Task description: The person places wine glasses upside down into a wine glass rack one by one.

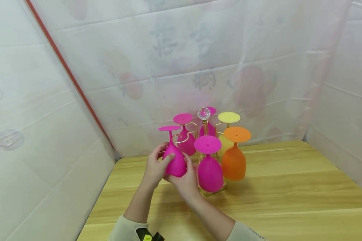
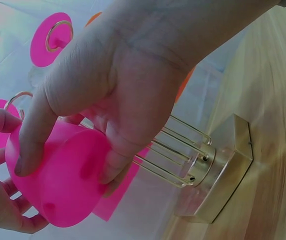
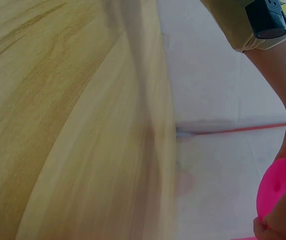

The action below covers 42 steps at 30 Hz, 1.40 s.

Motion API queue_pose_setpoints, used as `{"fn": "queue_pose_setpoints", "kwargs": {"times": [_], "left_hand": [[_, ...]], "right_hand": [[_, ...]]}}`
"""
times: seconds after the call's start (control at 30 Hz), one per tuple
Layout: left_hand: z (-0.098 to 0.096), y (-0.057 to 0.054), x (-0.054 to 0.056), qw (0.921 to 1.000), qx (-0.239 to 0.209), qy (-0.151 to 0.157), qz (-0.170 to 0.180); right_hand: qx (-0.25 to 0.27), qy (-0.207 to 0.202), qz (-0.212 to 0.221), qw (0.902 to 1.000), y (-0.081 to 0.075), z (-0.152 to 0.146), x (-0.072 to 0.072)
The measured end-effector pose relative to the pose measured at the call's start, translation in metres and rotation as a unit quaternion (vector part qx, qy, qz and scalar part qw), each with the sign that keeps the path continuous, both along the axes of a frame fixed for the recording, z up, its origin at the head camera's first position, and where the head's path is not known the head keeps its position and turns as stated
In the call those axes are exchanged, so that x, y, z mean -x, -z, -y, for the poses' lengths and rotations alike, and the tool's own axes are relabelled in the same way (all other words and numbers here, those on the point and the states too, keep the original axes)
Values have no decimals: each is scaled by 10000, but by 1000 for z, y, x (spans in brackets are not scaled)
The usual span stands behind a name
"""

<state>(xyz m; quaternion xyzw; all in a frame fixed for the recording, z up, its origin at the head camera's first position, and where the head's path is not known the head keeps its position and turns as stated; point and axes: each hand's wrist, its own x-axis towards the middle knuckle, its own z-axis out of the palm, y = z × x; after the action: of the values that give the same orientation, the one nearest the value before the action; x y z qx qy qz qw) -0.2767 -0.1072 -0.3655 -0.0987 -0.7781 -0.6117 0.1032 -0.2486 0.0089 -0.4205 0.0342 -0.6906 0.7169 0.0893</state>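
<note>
Both hands hold a pink goblet upside down at the left of a gold wire rack. My left hand grips the bowl from the left, its thumb across the front. Lower and to the right, my right hand curls round the bowl's side and rim. The goblet's stem stands beside a curled gold hook; whether it sits inside the loop I cannot tell. In the left wrist view, the right hand covers part of the pink bowl.
Hanging inverted on the rack are several other goblets: pink ones, a yellow one and an orange one. A clear faceted knob tops the rack, whose gold base stands on the wooden table. Pale sheets surround the table.
</note>
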Motion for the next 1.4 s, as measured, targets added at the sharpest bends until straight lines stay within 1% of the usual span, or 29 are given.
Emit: {"fn": "queue_pose_setpoints", "kwargs": {"times": [0.2,0.4,0.77,1.1,1.4], "left_hand": [[-4,5,5,10000,57,54,-55],[-7,8,9,9999,51,98,15],[-14,8,8,9997,60,252,24],[-15,10,7,9991,65,415,25],[-12,12,6,9973,207,645,-280]], "right_hand": [[68,76,49,9999,2,-1,2],[115,149,91,9998,5,-2,4],[353,112,76,9993,6,-3,2],[140,256,51,9996,10,-2,2],[70,279,-27,9996,12,-3,1]]}}
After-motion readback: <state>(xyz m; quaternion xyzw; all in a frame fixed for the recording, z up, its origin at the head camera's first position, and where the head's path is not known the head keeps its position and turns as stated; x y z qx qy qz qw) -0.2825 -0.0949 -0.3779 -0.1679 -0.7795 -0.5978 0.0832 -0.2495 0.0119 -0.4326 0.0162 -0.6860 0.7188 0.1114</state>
